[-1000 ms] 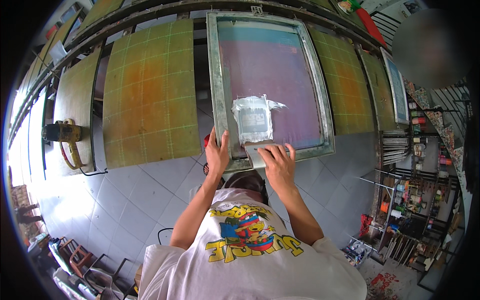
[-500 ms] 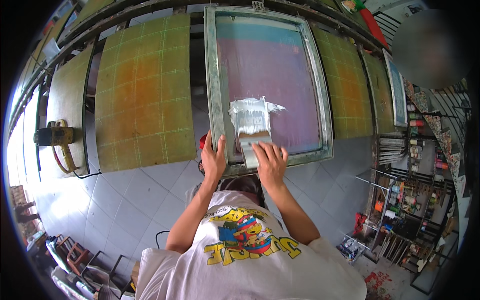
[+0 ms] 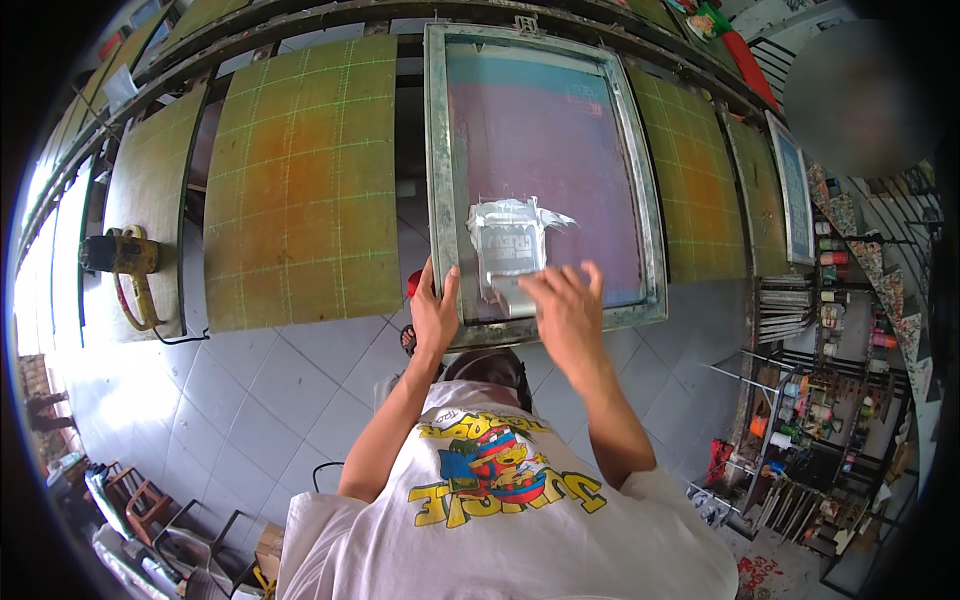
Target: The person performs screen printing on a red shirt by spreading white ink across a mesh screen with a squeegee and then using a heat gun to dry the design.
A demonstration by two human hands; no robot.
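Note:
A silk-screen frame [image 3: 436, 150] with a weathered grey rim lies in front of me, its purple mesh [image 3: 555, 150] facing up. White ink [image 3: 505, 210] surrounds a small rectangular patch near the mesh's lower left. Just below that patch a pale squeegee [image 3: 515, 300] rests against the mesh. My left hand [image 3: 435, 312] grips the lower left part of the rim, thumb on top and fingers partly hidden. My right hand [image 3: 568, 308] hovers at the squeegee's right end with its fingers apart; a fingertip appears to touch or nearly touch it.
Flat greenish-orange boards [image 3: 305, 190] with grid lines flank the frame along a metal rail. A yellow and black heat gun [image 3: 125, 265] sits on the far left board. Shelves with paint containers [image 3: 795, 400] stand at right. Another person is at the upper right.
My right hand has loosened from the squeegee and shifted right, its fingers spreading. The squeegee lies flatter on the mesh. My left hand stays on the rim; the view has shifted slightly.

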